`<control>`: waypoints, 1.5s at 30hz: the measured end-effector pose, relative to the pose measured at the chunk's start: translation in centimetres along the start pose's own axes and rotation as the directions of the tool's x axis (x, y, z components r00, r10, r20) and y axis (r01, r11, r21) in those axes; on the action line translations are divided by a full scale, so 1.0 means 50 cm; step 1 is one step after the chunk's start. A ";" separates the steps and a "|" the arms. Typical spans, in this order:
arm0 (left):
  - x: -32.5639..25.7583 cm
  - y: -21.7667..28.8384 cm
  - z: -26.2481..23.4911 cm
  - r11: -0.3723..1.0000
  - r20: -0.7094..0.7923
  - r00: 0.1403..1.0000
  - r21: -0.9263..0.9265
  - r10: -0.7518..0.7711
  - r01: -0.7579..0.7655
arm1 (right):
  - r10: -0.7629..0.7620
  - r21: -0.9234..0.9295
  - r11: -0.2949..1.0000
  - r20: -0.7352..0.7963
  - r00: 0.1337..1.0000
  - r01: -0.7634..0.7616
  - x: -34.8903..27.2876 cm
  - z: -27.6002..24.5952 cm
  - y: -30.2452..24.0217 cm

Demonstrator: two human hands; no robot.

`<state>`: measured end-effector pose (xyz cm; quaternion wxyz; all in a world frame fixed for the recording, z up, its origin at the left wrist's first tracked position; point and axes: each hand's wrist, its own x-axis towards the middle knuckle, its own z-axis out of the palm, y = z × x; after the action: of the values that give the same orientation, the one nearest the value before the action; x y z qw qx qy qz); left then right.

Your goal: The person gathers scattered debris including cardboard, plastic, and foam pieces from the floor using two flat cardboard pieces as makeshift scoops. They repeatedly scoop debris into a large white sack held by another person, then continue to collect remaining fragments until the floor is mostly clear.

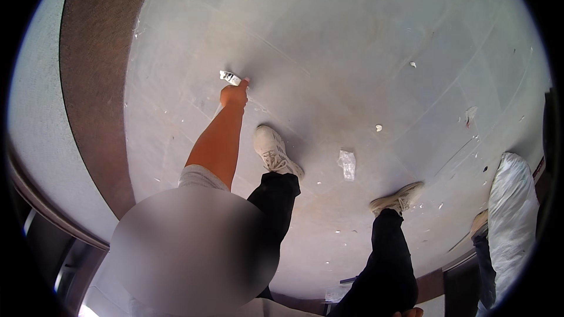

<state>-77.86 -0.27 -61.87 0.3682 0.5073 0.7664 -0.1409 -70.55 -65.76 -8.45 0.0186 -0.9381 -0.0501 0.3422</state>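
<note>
A small crumpled scrap of pale wrapper [230, 77] lies on the grey tiled floor [352, 41], and a bare arm stretches down to it, the hand [235, 94] closed in a loose fist with its fingertips pinched on the near edge of the scrap. Which of the person's hands this is cannot be told for certain from the head view; it comes in from the left side of the body, below a short pale sleeve [200, 176], so it reads as the left one. The other hand is hardly seen, only a sliver of skin at the bottom edge, and its state cannot be told. Just to the right of the reaching arm stands a white sneaker [273, 149] under a dark trouser leg [273, 199], and well apart to the right a tan sneaker [396, 196] is planted under the second dark leg. Between the two shoes lies a clear plastic wrapper [347, 163], flat on the floor. Smaller white bits of litter [379, 127] are scattered across the tiles farther right. A brown curved band [94, 82] borders the floor on the left, with a light wall beyond it. At the right rim stands a full white sack [512, 199], with another person's shoe and blue trouser leg just beside it.
</note>
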 end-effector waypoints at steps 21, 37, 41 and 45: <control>-0.475 -0.326 0.369 0.289 0.844 0.245 0.113 0.477 -0.951 | -0.026 -0.039 0.999 0.121 0.992 0.031 0.054 -0.036 0.049; -0.714 -0.196 0.249 0.391 0.735 0.393 0.187 0.553 -0.901 | -0.019 0.170 0.985 -0.019 1.000 0.022 0.023 -0.053 0.181; -1.012 -0.065 0.144 0.420 0.798 0.386 0.187 0.462 -0.888 | 0.056 0.220 0.974 -0.002 0.998 -0.055 -0.026 -0.046 0.245; -1.375 0.108 0.167 0.473 0.839 0.268 0.015 0.473 -0.881 | 0.114 0.315 0.936 0.154 0.982 -0.158 -0.034 -0.076 0.300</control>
<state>-54.86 -49.13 -18.16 0.5256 0.7618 0.1669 -0.3399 -68.20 -80.85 -5.49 0.1462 -0.8984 0.0710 0.4080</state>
